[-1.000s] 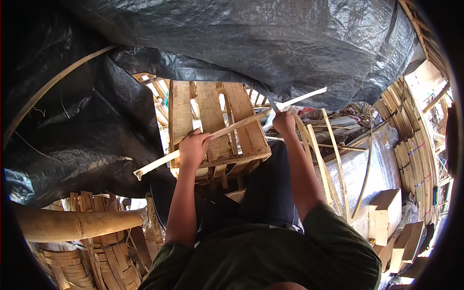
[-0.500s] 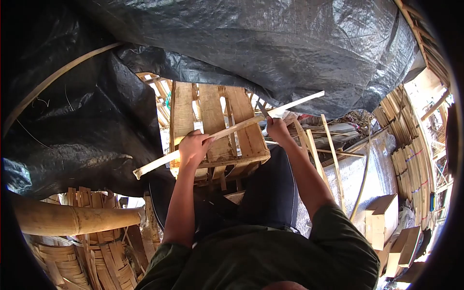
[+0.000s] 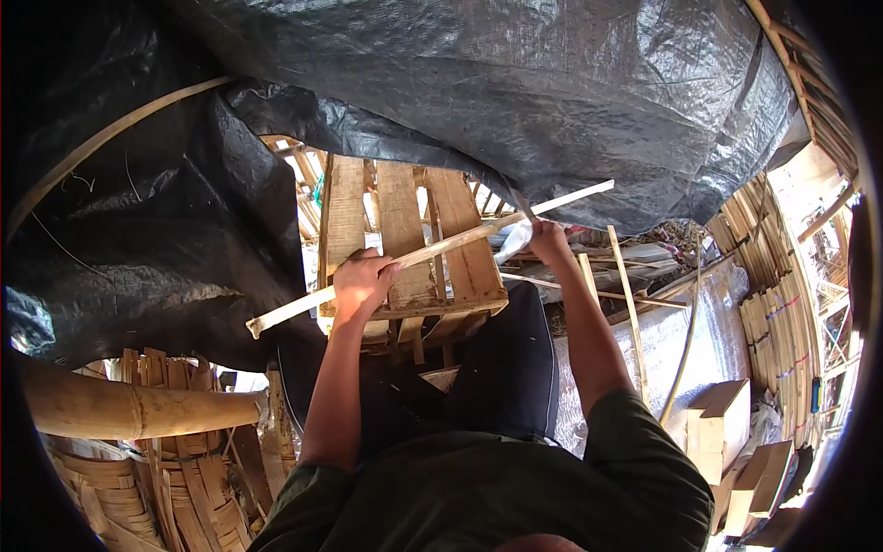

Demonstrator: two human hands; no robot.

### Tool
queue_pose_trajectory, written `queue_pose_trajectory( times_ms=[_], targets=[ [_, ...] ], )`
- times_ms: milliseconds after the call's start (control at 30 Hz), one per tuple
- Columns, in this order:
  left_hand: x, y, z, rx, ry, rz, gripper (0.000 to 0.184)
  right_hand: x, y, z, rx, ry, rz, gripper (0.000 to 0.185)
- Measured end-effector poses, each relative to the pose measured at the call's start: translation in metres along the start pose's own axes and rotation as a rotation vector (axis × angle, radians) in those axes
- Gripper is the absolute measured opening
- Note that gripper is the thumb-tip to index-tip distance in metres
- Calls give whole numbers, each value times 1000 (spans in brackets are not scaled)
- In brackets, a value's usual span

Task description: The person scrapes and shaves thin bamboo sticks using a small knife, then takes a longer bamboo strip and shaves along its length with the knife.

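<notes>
A long pale bamboo strip (image 3: pixel 441 247) lies aslant over a slatted wooden crate (image 3: pixel 405 299), its right end higher in the view. My left hand (image 3: pixel 361 279) is closed round the strip left of its middle. On the right, my right hand (image 3: pixel 549 241) is closed on a knife (image 3: pixel 524 206), whose blade points up and left and crosses the strip. The knife's handle is hidden in my fingers.
Dark plastic sheeting (image 3: pixel 515 83) hangs across the top and left. A thick bamboo pole (image 3: pixel 147 411) lies at lower left above woven baskets (image 3: pixel 110 488). Thin strips (image 3: pixel 628 299) lean at right, near bundled bamboo slats (image 3: pixel 782 340) and wooden blocks (image 3: pixel 722 423).
My right hand drew back left along the strip with the knife, then moved out to the right again. My left hand kept its hold on the strip.
</notes>
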State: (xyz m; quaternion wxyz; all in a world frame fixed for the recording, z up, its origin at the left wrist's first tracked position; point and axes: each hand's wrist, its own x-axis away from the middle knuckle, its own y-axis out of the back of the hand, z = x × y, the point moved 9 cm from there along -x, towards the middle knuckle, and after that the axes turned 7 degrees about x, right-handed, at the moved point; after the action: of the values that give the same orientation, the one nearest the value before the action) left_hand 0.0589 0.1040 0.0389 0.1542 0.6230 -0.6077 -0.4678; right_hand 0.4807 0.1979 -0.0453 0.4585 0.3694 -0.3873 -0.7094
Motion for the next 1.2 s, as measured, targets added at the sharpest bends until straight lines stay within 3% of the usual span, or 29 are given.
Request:
queue_pose_trajectory(
  times_ms=[33,100,167,200,233,300,333,367,433,500,533,567,667,700,767,833,900,1000,1100,1133,1200],
  targets=[
    [1,-2,0,3,2,-1,23,2,0,-13,-174,-272,290,44],
    [1,-2,-4,13,-27,-37,22,-3,10,-17,-198,-318,190,46],
    [-1,0,-3,19,-33,-37,22,-3,-7,30,177,280,160,47],
    [-1,0,-4,28,-34,-37,22,30,37,71,63,64,189,49],
    [-2,-2,-5,33,-32,-38,22,11,24,48,69,65,189,49],
    [0,-5,-2,18,8,-14,22,-28,17,2,160,-41,-20,54],
    [-1,-4,-3,13,5,-16,22,-32,3,-8,169,-173,66,54],
    [0,-2,-4,13,-6,-25,23,-24,-10,5,121,-6,72,51],
    [0,1,-5,11,-11,-29,23,1,0,34,32,285,-195,47],
    [-1,-4,-4,-15,11,-6,25,-33,-19,-19,130,36,-44,46],
    [0,-5,-4,-14,14,-5,26,-31,-11,-29,88,15,-155,45],
    [1,-8,-2,-14,14,16,26,-25,-13,-24,68,131,-240,46],
    [1,-7,5,-10,62,36,24,-5,-4,-38,-212,-119,304,43],
    [2,-5,9,5,93,33,24,5,-24,-59,-434,-164,646,39],
    [0,3,7,42,158,56,25,62,-15,-51,-979,-186,1036,39],
    [0,3,4,46,153,44,25,124,15,-18,-1022,-7,1121,40],
    [-1,2,3,39,174,59,25,193,25,-3,-1037,8,1554,40],
    [-2,-1,4,32,161,58,25,212,22,-11,-1045,40,1475,41],
    [-1,-3,6,21,126,32,26,122,12,-80,-1242,-200,471,45],
    [-1,-3,6,21,133,29,26,119,16,-84,-1244,-201,468,45],
    [-3,-2,7,20,139,23,26,148,8,-42,-1497,-204,1155,49]
  ],
)
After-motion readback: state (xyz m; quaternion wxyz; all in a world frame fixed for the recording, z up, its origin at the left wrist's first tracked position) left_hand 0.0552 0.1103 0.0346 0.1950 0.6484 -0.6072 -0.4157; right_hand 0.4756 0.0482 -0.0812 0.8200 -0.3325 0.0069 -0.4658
